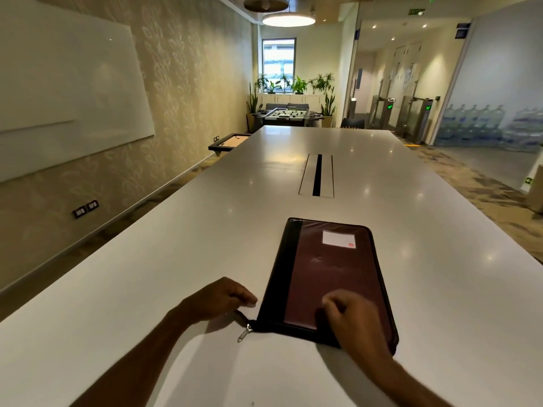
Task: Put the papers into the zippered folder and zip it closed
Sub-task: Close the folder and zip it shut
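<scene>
Head view: the right hand (349,315) rests on the near end of the flat maroon-and-black zippered folder (323,274), fingers (333,302) curled under, likely steadying it. A silver zipper pull (244,333) lies loose at its near-left corner. The left hand (217,298) sits just beside it, fingers curled; whether they pinch anything I cannot tell. No papers show on the long white table (176,245), so they are presumably inside.

The left hand (219,298) and right hand (351,317) sit low, fingers curled.
</scene>
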{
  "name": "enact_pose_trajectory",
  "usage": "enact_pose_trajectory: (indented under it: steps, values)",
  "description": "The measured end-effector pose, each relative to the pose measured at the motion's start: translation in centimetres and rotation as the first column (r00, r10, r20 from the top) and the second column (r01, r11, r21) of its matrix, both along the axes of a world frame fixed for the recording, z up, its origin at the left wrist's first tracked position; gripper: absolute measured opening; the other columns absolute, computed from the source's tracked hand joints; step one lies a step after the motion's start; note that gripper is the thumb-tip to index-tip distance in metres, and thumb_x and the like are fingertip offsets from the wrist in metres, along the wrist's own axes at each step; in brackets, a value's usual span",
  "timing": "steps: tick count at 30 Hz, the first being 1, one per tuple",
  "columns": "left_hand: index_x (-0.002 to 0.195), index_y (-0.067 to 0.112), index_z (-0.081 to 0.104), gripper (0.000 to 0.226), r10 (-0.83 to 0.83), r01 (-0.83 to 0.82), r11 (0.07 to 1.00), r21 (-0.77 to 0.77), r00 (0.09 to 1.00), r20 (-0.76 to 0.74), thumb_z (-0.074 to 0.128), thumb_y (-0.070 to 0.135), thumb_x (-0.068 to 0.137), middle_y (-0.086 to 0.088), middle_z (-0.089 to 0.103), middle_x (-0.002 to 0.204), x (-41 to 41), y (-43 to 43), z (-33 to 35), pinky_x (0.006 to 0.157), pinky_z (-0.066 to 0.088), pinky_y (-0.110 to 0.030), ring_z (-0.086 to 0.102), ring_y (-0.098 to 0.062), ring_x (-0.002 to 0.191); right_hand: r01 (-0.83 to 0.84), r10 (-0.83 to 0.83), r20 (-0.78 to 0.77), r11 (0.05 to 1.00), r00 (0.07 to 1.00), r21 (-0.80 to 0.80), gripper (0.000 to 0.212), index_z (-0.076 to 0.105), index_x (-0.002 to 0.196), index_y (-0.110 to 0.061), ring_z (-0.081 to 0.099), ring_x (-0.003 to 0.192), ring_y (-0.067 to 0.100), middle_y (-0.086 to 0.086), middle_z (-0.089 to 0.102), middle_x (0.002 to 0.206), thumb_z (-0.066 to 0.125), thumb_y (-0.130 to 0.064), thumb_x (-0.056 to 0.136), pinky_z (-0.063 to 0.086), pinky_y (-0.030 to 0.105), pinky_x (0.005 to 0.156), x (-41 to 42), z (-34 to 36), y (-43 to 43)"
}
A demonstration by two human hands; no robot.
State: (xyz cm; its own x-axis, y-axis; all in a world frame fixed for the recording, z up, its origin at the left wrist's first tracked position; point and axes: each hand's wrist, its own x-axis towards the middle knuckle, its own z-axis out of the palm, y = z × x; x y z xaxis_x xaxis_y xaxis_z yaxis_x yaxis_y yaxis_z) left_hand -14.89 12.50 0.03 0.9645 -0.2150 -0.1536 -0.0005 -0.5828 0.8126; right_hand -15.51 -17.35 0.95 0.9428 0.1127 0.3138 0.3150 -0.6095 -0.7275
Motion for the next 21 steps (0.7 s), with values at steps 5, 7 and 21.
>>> enact_pose_trajectory:
  steps: [5,7,21]
  values:
    - [0.110,0.020,0.073,0.035,-0.142,0.119,0.965,0.233,0.986,0.086,0.061,0.020,0.077,0.007,0.072,0.106,-3.0,0.4,0.6,0.084,0.048,-0.016,0.064,-0.001,0.095,-0.159,0.153,-0.240,0.987,0.958,-0.004,0.038,0.051,0.048,-0.021,0.052,0.051,0.000,-0.009,0.050,0.048,0.068,-0.031,0.080,0.032,0.013,0.049,-5.2,-2.5,6.0]
    - [0.103,0.022,0.075,0.027,-0.156,0.097,0.943,0.319,0.973,0.167,0.066,0.017,0.078,0.006,0.073,0.101,-3.4,-0.3,0.3,0.078,0.046,-0.011,0.063,0.004,0.090,-0.138,0.118,-0.277,0.989,0.954,-0.056,0.042,0.042,0.050,-0.022,0.047,0.052,0.004,-0.008,0.049,0.056,0.066,-0.042,0.078,0.029,0.018,0.048,-5.8,-3.2,7.8]
    - [0.088,0.026,0.078,0.016,-0.052,-0.009,0.973,0.229,0.965,0.257,0.067,0.017,0.081,0.014,0.075,0.080,-5.1,-1.0,0.0,0.064,0.046,-0.012,0.067,0.002,0.076,0.095,-0.121,-0.064,0.944,0.991,-0.316,0.026,0.065,0.094,-0.020,0.060,0.084,0.016,-0.003,0.064,0.095,0.041,-0.027,0.092,0.035,0.027,0.061,-6.6,-4.6,13.4]
